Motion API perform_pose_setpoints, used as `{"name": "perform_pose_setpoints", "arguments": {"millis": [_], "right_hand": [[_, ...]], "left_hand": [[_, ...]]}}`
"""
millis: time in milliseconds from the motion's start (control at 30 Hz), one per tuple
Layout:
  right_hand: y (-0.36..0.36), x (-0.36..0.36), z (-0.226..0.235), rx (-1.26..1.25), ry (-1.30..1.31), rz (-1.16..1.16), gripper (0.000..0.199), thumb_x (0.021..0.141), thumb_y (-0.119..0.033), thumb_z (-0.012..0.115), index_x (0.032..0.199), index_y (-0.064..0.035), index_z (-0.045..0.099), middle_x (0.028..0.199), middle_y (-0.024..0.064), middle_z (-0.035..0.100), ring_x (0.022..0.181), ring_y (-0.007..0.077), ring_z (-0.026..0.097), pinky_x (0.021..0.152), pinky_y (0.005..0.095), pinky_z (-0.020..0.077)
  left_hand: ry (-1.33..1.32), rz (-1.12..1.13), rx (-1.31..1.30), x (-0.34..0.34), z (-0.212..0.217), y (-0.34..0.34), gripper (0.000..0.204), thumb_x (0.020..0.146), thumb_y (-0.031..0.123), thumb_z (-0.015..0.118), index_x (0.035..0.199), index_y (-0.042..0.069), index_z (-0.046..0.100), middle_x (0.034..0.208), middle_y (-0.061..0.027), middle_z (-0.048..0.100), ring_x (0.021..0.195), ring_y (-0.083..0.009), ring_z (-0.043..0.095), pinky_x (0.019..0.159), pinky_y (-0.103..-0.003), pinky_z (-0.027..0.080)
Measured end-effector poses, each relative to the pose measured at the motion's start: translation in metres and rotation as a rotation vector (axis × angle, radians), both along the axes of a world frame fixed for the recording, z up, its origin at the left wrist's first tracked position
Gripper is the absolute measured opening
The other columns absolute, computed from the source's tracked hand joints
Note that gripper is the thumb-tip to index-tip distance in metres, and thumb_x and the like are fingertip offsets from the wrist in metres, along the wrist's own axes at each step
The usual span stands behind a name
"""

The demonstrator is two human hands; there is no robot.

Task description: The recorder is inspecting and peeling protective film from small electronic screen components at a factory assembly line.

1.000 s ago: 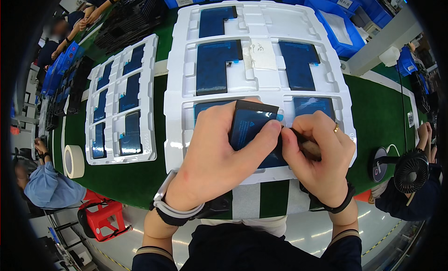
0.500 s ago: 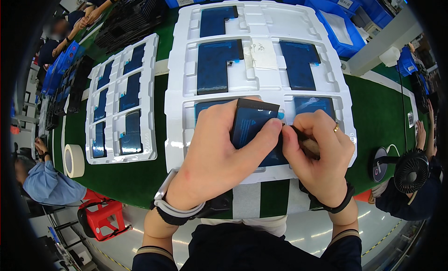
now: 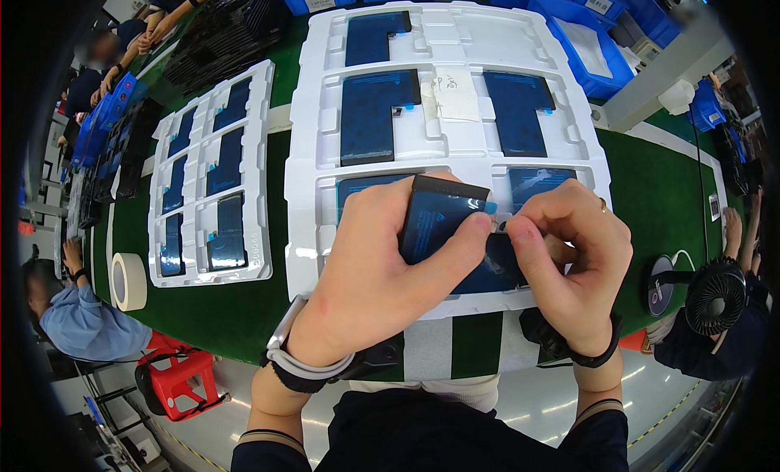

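Observation:
My left hand (image 3: 378,269) holds an L-shaped flat battery (image 3: 435,224), wrapped in blue film with a black edge strip. Its thumb presses on the battery's near right side, beside a small light-blue tab (image 3: 491,207). At that same side, my right hand (image 3: 573,265) pinches the battery's small dark connector end (image 3: 501,226) between thumb and forefinger. Both hands are above a large white moulded tray (image 3: 508,37). Similar batteries lie in its pockets, among them one at the centre left (image 3: 370,119) and one at the right (image 3: 517,114). My hands partly cover the nearest row.
A smaller white tray (image 3: 262,147) with several batteries lies to the left, near a tape roll (image 3: 128,281). Blue bins (image 3: 585,54) stand at the back. A small black fan (image 3: 715,301) is at the right, and a red stool (image 3: 183,383) at lower left. Other people work around the table.
My right hand has shifted slightly right, its fingers curling more, and the small connector end shows better between its fingertips. My left hand keeps its hold on the battery.

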State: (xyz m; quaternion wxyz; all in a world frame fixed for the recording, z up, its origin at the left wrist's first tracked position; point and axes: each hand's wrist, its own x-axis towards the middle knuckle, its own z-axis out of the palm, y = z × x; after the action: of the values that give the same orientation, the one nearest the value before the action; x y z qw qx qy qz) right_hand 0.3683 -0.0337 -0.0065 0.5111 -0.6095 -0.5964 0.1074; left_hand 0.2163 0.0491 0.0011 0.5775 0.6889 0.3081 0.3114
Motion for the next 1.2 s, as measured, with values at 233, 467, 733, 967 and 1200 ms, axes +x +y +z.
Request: {"name": "perform_pose_setpoints", "arguments": {"millis": [233, 467, 733, 967, 1200], "right_hand": [[0.002, -0.002, -0.002, 0.005, -0.086, -0.029, 0.013, 0.068, -0.001, 0.073, 0.074, -0.0011, 0.061, 0.064, 0.0043, 0.055, 0.049, 0.0111, 0.05, 0.044, 0.0208, 0.0356], [-0.001, 0.003, -0.001, 0.298, -0.136, 0.044, 0.016, 0.066, -0.002, 0.072, 0.072, -0.001, 0.057, 0.063, 0.003, 0.054, 0.049, 0.0115, 0.047, 0.042, 0.0209, 0.033], [-0.001, 0.006, -0.003, 0.243, 0.026, -0.025, 0.014, 0.07, -0.001, 0.068, 0.072, -0.0004, 0.054, 0.061, 0.0009, 0.051, 0.044, 0.0052, 0.033, 0.042, 0.0195, 0.0225], [-0.033, 0.026, 0.036, 0.054, 0.031, 0.003, 0.008, 0.076, -0.001, 0.062, 0.076, 0.001, 0.055, 0.068, -0.0009, 0.049, 0.051, 0.0013, 0.035, 0.046, 0.0165, 0.0231], [-0.091, 0.015, 0.018, -0.364, -0.159, 0.04, 0.011, 0.068, -0.001, 0.068, 0.069, 0.0005, 0.057, 0.064, 0.0071, 0.056, 0.054, 0.0171, 0.052, 0.05, 0.0252, 0.0392]], "left_hand": [[0.059, -0.062, -0.022, -0.002, 0.004, 0.003, 0.014, 0.079, 0.01, 0.065, 0.08, -0.002, 0.059, 0.061, -0.0049, 0.057, 0.054, -0.006, 0.048, 0.049, -0.022, 0.039], [0.026, -0.028, -0.042, -0.001, 0.003, 0.0, 0.016, 0.078, 0.011, 0.066, 0.083, -0.003, 0.061, 0.064, -0.0055, 0.061, 0.055, -0.007, 0.052, 0.051, -0.022, 0.042], [-0.042, 0.019, -0.017, -0.001, -0.001, -0.001, 0.015, 0.08, 0.01, 0.065, 0.086, -0.003, 0.062, 0.071, -0.006, 0.063, 0.063, -0.0072, 0.055, 0.058, -0.023, 0.044], [-0.108, -0.013, -0.117, -0.004, 0.001, -0.001, 0.017, 0.084, 0.013, 0.063, 0.092, -0.003, 0.063, 0.083, -0.0044, 0.065, 0.074, -0.0077, 0.058, 0.067, -0.022, 0.046], [-0.14, 0.01, -0.089, -0.003, 0.002, -0.002, 0.02, 0.084, 0.016, 0.063, 0.092, -0.002, 0.063, 0.083, -0.0034, 0.065, 0.073, -0.0073, 0.056, 0.067, -0.021, 0.044]]}}
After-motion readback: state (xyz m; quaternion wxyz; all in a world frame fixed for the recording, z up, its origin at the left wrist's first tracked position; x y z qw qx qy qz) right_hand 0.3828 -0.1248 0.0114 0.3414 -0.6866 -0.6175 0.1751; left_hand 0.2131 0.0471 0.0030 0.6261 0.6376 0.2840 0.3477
